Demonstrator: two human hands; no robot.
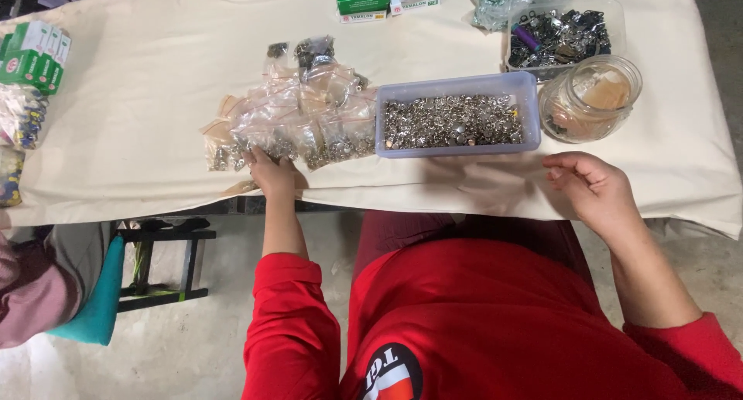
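Left hand [271, 172] fingers rest flat on small clear bags [298, 125] of metal bits: light, slippery, limp; pinch at top seal. Right hand [592, 187] loosely curled, empty.

One head-worn camera looks steeply down — close over the table's [139, 129] near edge and lap.

The person wears a red long-sleeved top with a round black-and-white chest emblem and dark red trousers.
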